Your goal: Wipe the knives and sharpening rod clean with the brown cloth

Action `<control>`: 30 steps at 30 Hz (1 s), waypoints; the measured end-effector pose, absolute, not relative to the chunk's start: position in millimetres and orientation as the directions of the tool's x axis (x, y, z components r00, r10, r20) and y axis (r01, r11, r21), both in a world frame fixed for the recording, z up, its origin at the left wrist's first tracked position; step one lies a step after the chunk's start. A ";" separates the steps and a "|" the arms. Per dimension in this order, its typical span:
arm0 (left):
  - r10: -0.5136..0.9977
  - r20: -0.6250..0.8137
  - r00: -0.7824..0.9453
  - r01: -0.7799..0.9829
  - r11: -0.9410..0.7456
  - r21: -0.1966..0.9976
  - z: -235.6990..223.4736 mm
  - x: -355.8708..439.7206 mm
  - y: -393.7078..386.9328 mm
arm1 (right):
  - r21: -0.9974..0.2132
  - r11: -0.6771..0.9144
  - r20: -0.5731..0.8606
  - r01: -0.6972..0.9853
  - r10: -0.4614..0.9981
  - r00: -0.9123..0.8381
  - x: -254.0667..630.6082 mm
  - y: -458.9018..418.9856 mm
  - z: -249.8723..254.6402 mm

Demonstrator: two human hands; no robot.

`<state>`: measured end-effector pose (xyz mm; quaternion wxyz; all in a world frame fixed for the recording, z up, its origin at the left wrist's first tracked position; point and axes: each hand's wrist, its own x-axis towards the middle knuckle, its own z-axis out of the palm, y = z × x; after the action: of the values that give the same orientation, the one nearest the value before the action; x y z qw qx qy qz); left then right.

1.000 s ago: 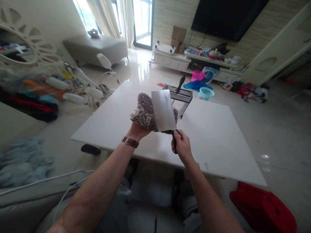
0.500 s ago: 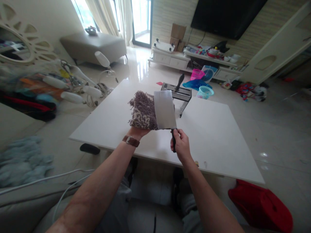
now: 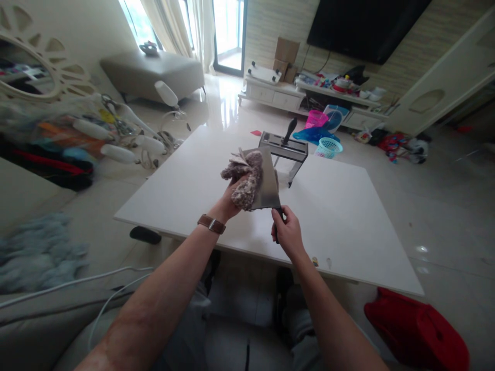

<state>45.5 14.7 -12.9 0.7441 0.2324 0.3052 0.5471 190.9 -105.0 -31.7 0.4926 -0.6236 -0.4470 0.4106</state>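
My right hand [image 3: 286, 232] is closed round the black handle of a cleaver [image 3: 268, 183], its broad metal blade pointing away from me above the white table [image 3: 328, 216]. In my left hand [image 3: 231, 200] is a shaggy brown-and-cream cloth [image 3: 247, 188], bunched up and pressed against the blade's left face. A bit of the cloth shows past the blade's right edge too. My left fingers are partly hidden in the folds. Just beyond the blade stands a knife block [image 3: 284, 144] on legs, with one black-handled knife [image 3: 290, 131] in its slot.
A small red piece [image 3: 256, 133] lies near the table's far edge. Small items [image 3: 315, 262] rest by the near edge. Past the table are a light-blue basket [image 3: 328, 148] and a pink basket [image 3: 315, 118] on the floor. A red stool [image 3: 417, 330] is at the lower right.
The cloth, earlier spread flat left of the blade, is now folded and bunched against it by my left hand, which moved right. The cleaver tilted slightly; my right hand kept its grip.
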 end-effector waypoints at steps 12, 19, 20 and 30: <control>0.993 -0.111 0.044 -0.616 0.114 0.779 -27.6 36.3 25.5 | -0.974 -0.081 -0.056 0.212 0.991 0.120 203.7 -105.9 -28.8; 0.998 -0.052 -0.040 -0.648 0.014 0.761 -26.9 22.8 36.1 | -0.926 -0.119 -0.103 0.358 0.993 0.064 221.8 -106.1 -33.3; 0.998 -0.040 -0.058 -0.656 -0.007 0.755 -26.5 22.3 37.0 | -0.921 -0.118 -0.092 0.372 0.992 0.087 222.1 -105.9 -33.3; 0.984 -0.145 0.106 -0.642 0.179 0.745 -26.4 36.2 25.6 | -0.891 -0.098 0.017 0.444 0.969 0.248 204.0 -108.0 -35.3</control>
<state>36.2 25.6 -26.4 0.6956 0.2626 0.3251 0.5843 204.0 -108.0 -35.3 0.4171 -0.6709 -0.5263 0.3146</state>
